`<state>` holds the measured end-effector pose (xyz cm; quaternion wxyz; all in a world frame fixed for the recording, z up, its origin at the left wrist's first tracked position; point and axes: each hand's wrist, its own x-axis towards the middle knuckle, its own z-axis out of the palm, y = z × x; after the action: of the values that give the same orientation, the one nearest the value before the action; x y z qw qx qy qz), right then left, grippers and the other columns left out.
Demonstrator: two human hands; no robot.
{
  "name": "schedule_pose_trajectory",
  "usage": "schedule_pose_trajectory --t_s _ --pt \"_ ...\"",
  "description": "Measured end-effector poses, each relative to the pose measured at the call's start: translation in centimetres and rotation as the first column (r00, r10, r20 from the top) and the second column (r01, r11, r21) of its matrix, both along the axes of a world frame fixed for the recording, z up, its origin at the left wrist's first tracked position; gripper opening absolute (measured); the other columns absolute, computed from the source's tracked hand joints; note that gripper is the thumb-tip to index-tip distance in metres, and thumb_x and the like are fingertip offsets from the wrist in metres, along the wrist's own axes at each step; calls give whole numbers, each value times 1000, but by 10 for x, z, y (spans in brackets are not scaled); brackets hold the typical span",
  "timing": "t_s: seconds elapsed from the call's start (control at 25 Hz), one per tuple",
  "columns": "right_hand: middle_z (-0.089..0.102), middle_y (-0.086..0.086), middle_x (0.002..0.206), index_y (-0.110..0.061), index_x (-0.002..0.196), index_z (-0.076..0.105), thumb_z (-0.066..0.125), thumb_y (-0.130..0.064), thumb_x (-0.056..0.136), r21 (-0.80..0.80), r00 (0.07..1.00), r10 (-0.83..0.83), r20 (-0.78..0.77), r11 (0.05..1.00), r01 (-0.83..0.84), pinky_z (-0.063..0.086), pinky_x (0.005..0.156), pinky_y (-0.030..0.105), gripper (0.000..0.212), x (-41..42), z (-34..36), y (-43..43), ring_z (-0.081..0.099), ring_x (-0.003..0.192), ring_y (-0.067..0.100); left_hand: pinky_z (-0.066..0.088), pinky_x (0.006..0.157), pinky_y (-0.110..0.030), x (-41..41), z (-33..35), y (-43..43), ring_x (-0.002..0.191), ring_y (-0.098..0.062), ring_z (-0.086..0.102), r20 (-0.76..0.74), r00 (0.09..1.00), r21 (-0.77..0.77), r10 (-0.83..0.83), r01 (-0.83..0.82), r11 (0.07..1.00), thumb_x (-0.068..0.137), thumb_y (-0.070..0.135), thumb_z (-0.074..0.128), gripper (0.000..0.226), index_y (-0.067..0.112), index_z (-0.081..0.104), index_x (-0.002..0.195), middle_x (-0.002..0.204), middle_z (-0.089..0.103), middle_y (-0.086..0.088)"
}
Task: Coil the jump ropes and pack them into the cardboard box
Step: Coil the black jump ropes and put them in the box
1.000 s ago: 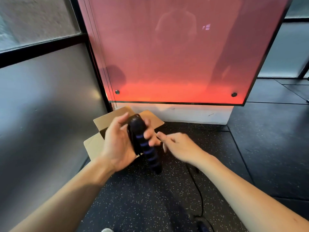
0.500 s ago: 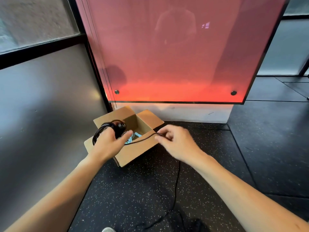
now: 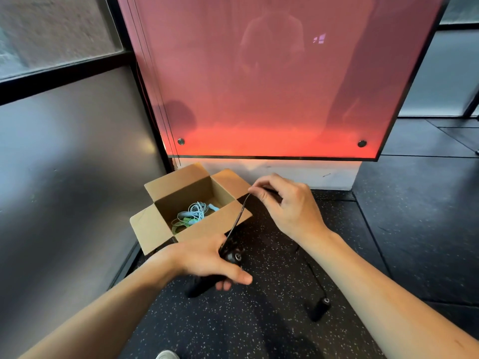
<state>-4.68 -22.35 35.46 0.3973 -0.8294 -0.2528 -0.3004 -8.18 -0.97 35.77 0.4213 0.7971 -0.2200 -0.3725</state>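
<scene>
An open cardboard box (image 3: 155,228) stands on the dark floor against the wall, with coiled light blue and green jump ropes (image 3: 193,215) inside. My left hand (image 3: 207,260) grips the black handle (image 3: 201,286) of a black jump rope, just in front of the box. Its black cord (image 3: 237,218) runs up and right to my right hand (image 3: 287,203), which pinches it over the box's right flap. The rope's second black handle (image 3: 320,308) hangs or lies lower right, below my right forearm.
A red glowing glass panel (image 3: 272,86) rises behind the box, above a white plinth (image 3: 298,174). A grey wall (image 3: 64,164) bounds the left side. Speckled black rubber flooring (image 3: 259,320) stretches out in front and to the right. A shoe tip (image 3: 167,354) shows at the bottom edge.
My left hand came back from over the box toward me with the handle. My right hand rose and pulled the cord taut up to the right. The second handle came into view.
</scene>
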Motion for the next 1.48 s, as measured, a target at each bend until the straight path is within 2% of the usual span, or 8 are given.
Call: schedule_pose_trajectory --t_s 0.16,0.36,0.56,0.68,0.88,1.2,1.32,1.48 --pt "60 -8 58 -19 72 68 53 -59 97 -218 860 -166 -482 974 65 44 56 29 50 2 -6 3 57 57 11 49 78 -39 4 19 -1 61 -24 51 -311 924 -725 221 -381 574 85 49 58 41 8 61 80 66 52 -8" --pt "60 -6 56 -18 78 66 46 -54 102 -320 621 -20 -783 869 -376 56 63 35 48 -20 -8 17 59 48 11 44 100 -38 33 38 21 94 -25 59 -657 614 -749 437 -596 -289 101 33 35 31 11 54 111 94 61 -8" --pt "61 -8 60 -25 90 72 62 -35 95 -380 825 85 -559 858 -346 47 56 31 15 -18 7 19 50 50 4 34 79 -20 26 -3 16 90 -19 59 471 676 0 566 -642 767 104 36 42 32 9 60 107 88 58 3" --pt "68 -9 65 -30 84 75 72 -20 82 -141 857 75 -509 975 -170 56 66 34 10 -3 8 0 58 58 7 50 89 -41 14 -15 14 83 -28 67 -43 957 21 287 -286 958 98 54 36 58 3 65 97 85 68 -11" --pt "60 -10 61 -24 74 74 83 -22 78 126 793 73 -604 992 5 43 63 25 10 8 0 -8 51 58 5 49 63 -36 2 12 2 45 -22 49 -419 907 -454 28 -236 859 93 69 26 75 3 52 65 50 48 -9" --pt "76 -4 72 -23 85 68 58 -48 98 -290 498 -51 -865 862 -416 52 79 31 30 -15 -8 14 69 67 4 36 112 -43 26 27 7 106 -27 52 -545 623 -768 561 -640 -35 101 40 42 31 12 55 102 95 57 -7" --pt "74 -4 69 -24 81 64 65 -44 95 -244 524 66 -849 831 -499 54 78 31 25 -23 3 24 68 66 6 45 103 -49 38 4 28 105 -27 61 37 317 -593 948 -757 276 97 49 49 30 20 57 95 99 65 -8" --pt "56 -17 52 -23 77 66 78 -33 84 -145 673 156 -723 918 -369 46 64 29 17 -16 8 16 57 55 1 54 82 -41 39 -23 45 82 -28 68 531 696 80 484 -609 789 93 56 50 49 9 64 91 83 70 -9"
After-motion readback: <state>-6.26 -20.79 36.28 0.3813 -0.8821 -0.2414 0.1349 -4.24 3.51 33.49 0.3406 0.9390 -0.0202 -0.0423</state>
